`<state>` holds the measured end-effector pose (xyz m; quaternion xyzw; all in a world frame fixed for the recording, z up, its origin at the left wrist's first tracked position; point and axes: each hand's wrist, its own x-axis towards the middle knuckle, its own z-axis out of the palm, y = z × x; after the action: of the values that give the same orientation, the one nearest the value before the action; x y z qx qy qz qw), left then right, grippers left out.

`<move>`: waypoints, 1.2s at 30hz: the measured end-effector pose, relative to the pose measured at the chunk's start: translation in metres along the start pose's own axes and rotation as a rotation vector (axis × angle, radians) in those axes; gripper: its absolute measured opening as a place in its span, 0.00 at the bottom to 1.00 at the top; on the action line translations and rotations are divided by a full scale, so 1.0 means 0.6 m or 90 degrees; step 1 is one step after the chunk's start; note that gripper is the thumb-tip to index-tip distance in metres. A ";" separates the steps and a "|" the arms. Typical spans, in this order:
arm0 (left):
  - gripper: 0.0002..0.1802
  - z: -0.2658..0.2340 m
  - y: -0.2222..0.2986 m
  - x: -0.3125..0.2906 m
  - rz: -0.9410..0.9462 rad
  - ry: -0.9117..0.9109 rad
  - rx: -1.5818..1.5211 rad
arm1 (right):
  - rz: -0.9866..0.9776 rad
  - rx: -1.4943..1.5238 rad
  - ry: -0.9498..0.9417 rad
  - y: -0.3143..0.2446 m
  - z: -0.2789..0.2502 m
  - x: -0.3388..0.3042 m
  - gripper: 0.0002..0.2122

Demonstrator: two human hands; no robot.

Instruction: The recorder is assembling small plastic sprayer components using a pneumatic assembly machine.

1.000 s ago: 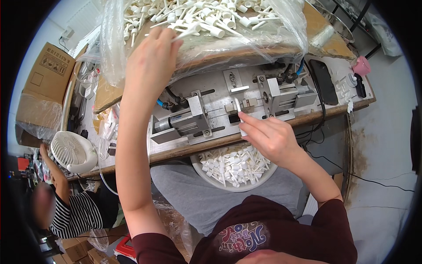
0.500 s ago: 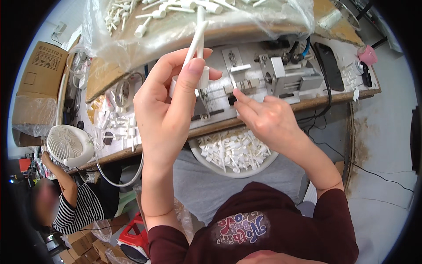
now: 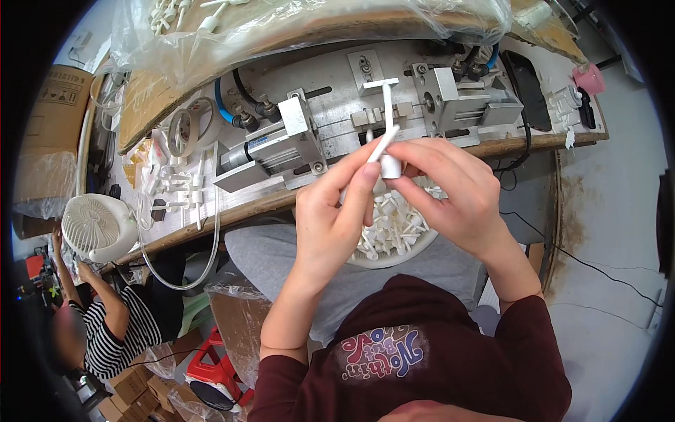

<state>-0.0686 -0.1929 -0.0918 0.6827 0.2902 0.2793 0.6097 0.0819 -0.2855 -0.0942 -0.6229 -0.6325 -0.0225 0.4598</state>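
Observation:
Over the front edge of the bench, my two hands meet around white plastic stem parts with cylindrical ends. My left hand (image 3: 334, 218) is closed on them, with a thin white stem (image 3: 383, 144) slanting up past the thumb. My right hand (image 3: 453, 193) pinches near a white cylindrical end (image 3: 391, 167) beside that stem. Another slim white stem (image 3: 388, 112) points away from me above the fingers. How many parts are held, and whether they are joined, is hidden by the fingers. Just beyond my hands is a metal clamping fixture (image 3: 362, 118).
A pale basin (image 3: 394, 263) of similar white parts sits below my hands. Metal cylinder units stand left (image 3: 299, 126) and right (image 3: 443, 105) of the fixture. A white fan (image 3: 98, 228) is at left, near a person in stripes (image 3: 112, 323). A phone (image 3: 526, 91) lies at right.
My left hand has come down and right, bringing its white parts to my right hand. My right hand has left the fixture and now pinches at these parts.

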 end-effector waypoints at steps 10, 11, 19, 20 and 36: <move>0.27 -0.029 0.011 -0.008 0.010 0.000 -0.314 | -0.091 -0.253 -0.107 0.021 0.027 -0.001 0.10; 0.28 -0.028 0.022 -0.010 0.010 -0.016 -0.325 | -0.095 -0.273 -0.117 0.016 0.024 0.008 0.10; 0.26 -0.044 0.027 -0.017 0.120 0.031 -0.125 | -0.103 -0.312 -0.198 0.008 0.015 0.025 0.07; 0.25 -0.043 0.020 -0.014 0.172 0.073 -0.074 | -0.101 -0.311 -0.199 0.008 0.015 0.024 0.06; 0.17 0.002 -0.029 0.019 0.411 0.099 0.563 | 0.039 -0.182 0.043 0.077 -0.020 0.321 0.19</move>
<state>-0.0608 -0.1838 -0.1092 0.9054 0.1997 0.3531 0.1250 0.1644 -0.1345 0.0050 -0.6999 -0.5879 -0.1192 0.3877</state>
